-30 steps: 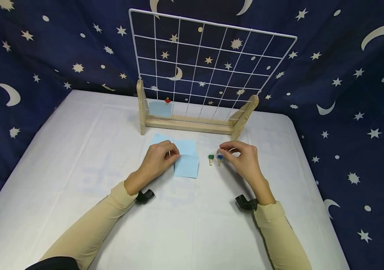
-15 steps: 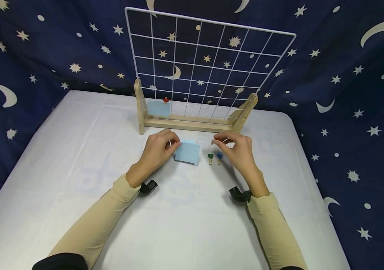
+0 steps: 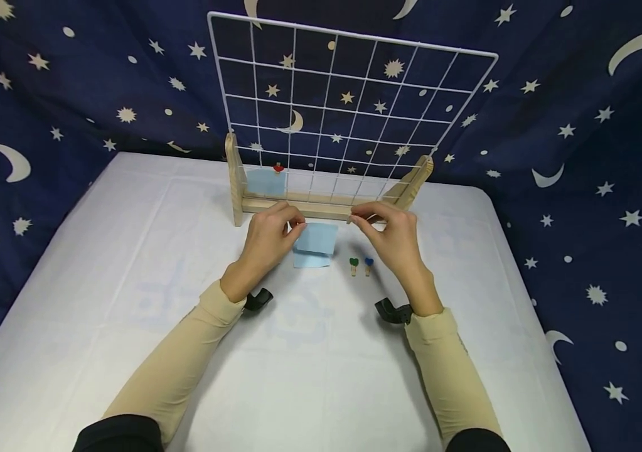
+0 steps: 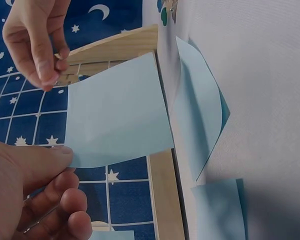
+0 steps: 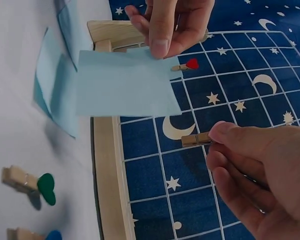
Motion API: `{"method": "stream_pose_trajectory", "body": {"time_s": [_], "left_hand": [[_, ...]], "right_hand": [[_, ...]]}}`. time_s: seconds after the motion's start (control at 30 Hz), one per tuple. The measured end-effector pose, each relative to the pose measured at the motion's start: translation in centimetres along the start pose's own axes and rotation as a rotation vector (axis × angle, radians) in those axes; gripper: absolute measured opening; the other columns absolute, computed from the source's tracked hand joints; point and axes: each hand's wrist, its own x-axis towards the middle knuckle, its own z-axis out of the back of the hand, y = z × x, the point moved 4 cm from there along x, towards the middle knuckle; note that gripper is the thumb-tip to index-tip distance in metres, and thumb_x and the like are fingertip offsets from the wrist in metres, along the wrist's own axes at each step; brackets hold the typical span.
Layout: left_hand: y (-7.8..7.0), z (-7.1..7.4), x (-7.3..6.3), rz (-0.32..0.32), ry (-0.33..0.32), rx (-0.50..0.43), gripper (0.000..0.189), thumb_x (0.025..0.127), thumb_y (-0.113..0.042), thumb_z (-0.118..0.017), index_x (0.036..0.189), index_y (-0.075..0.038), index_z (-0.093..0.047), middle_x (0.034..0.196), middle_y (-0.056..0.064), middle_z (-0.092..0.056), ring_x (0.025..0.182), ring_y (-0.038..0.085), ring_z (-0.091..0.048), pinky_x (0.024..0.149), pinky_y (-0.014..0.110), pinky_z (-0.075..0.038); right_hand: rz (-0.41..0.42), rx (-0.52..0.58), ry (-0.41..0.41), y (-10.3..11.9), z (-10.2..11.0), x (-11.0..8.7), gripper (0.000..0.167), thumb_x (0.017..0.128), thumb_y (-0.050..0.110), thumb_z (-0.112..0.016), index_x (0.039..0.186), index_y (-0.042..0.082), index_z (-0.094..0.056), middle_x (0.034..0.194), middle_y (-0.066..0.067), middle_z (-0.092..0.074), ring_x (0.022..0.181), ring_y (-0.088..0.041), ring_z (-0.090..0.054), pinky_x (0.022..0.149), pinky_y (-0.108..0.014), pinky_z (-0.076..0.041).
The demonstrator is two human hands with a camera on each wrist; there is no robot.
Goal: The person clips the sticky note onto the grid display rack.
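Note:
My left hand [image 3: 268, 245] pinches a light blue paper note [image 4: 117, 115] by one corner, thumb on its face. The note hangs in front of the wire grid rack's wooden base. My right hand [image 3: 393, 238] is a little to the right of the note. It pinches a small wooden clothespin [image 5: 194, 139], whose tip points at the grid in the right wrist view. Another blue note [image 3: 267, 182] hangs low on the grid's left side from a clothespin with a red heart [image 5: 192, 64]. More folded blue notes [image 4: 197, 105] lie on the table below the held one.
The white wire grid [image 3: 377, 38] stands in a wooden base [image 3: 326, 209] at the table's back. Clothespins with a green heart [image 3: 354, 262] and a blue heart [image 3: 368, 262] lie near my right hand. A dark star-patterned curtain [image 3: 580, 188] surrounds the white-covered table [image 3: 321, 389].
The left hand has lifted the note off the others and carried it toward the rack. The right hand, with its clothespin, has moved forward and left, away from the two heart clothespins.

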Motion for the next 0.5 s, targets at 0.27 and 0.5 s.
{"method": "stream_pose_trajectory", "body": {"time_s": [0.27,0.5], "left_hand": [[0.6,0.0,0.4,0.021,-0.023,0.045,0.007,0.088,-0.005,-0.081,0.086,-0.009,-0.076,0.083,0.003,-0.070,0.060,0.016,-0.057,0.056,0.031,-0.045],[1.0,0.6,1.1,0.027,-0.047,0.075,0.007,0.089,-0.005,-0.081,0.086,-0.009,-0.076,0.084,0.004,-0.071,0.067,0.018,-0.065,0.060,0.033,-0.050]], "right_hand": [[0.024,-0.009,-0.029,0.1,-0.5,1.4,0.014,0.091,0.010,-0.082,0.104,0.005,-0.082,0.096,-0.008,-0.081,0.082,-0.023,-0.076,0.075,-0.037,-0.061],[0.053,-0.004,-0.070,0.6,-1.0,2.6,0.014,0.089,0.010,-0.084,0.103,0.006,-0.082,0.094,-0.008,-0.081,0.080,-0.024,-0.076,0.073,-0.038,-0.060]]}}
